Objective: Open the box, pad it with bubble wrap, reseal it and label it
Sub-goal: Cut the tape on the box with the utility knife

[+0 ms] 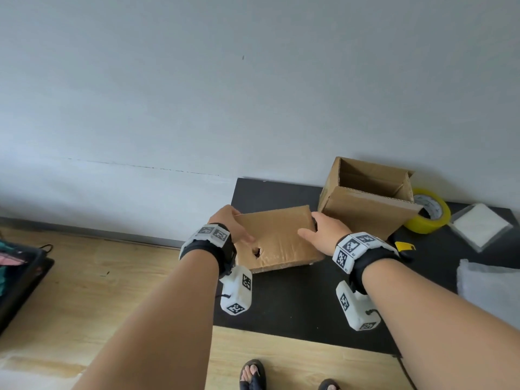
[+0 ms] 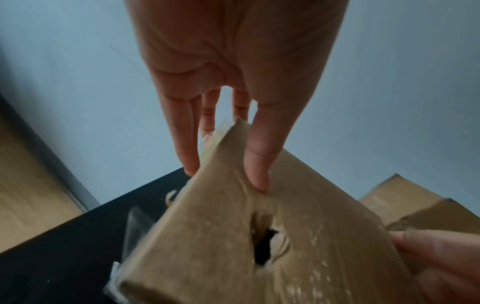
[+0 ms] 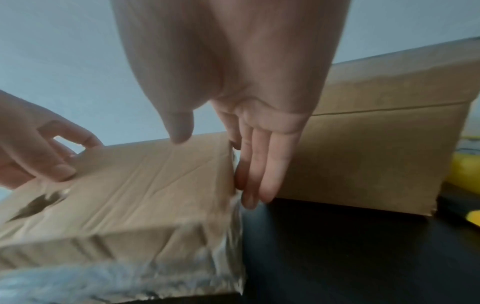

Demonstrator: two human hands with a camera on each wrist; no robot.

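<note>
A flat, closed cardboard box (image 1: 277,237) with a torn hole in its top lies on the black mat (image 1: 295,299). My left hand (image 1: 239,225) grips its left end, thumb pressed on top beside the hole and fingers down the side (image 2: 226,176). My right hand (image 1: 309,228) holds the right end, thumb over the top and fingers straight down the side wall (image 3: 215,164). Crinkled clear film shows along the box's (image 3: 145,185) lower edges. A folded sheet of bubble wrap (image 1: 489,282) lies at the mat's right edge.
An open, empty carton (image 1: 365,209) stands just behind my right hand. Beside it sit a yellow tape roll (image 1: 427,213), a yellow-and-black knife (image 1: 403,246) and a white pad in a clear sleeve (image 1: 481,225). The wall runs close behind; wooden floor lies to the left.
</note>
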